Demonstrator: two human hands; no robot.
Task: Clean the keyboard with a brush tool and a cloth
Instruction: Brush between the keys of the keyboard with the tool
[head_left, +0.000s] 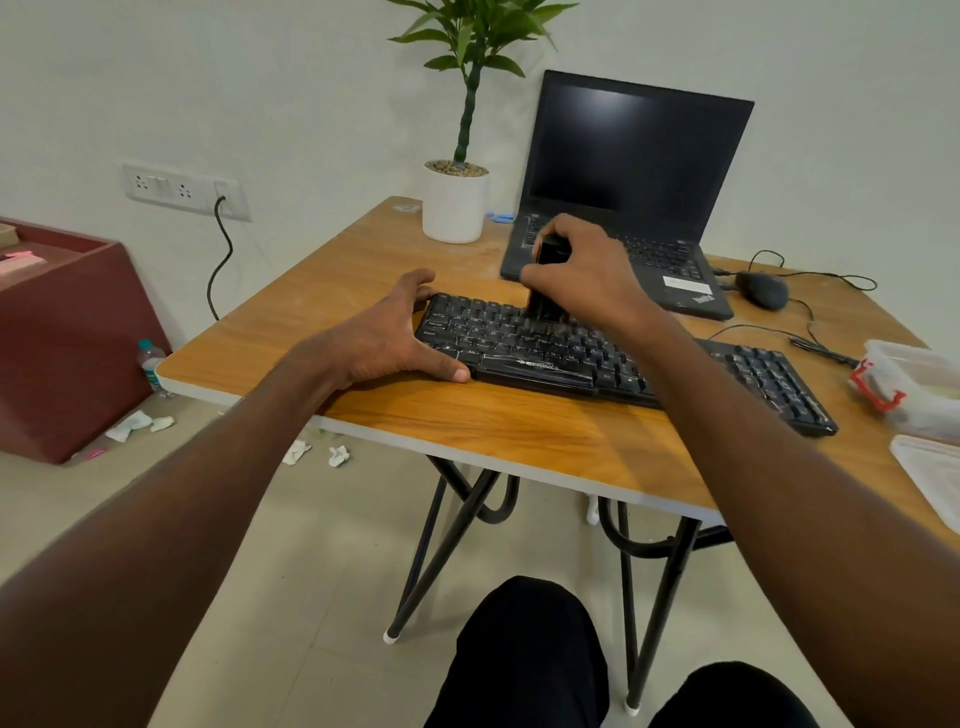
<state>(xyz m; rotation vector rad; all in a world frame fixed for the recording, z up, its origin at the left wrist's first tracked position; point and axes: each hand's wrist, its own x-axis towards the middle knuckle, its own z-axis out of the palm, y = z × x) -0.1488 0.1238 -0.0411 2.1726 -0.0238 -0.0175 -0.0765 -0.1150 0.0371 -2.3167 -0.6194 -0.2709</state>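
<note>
A black keyboard (524, 343) lies slantwise on the wooden table (498, 431). My right hand (587, 270) grips a black brush tool (545, 304) upright, its bristles down on the keys in the upper middle rows. My left hand (384, 338) holds the keyboard's left end, thumb at the near edge and fingers at the far corner. No cloth is in view.
An open black laptop (634, 171) stands behind the keyboard, with a mouse (761, 290) and cables to its right. A potted plant (454, 202) is at the back. Clear plastic containers (914, 389) sit at the right edge. Crumpled paper lies on the floor.
</note>
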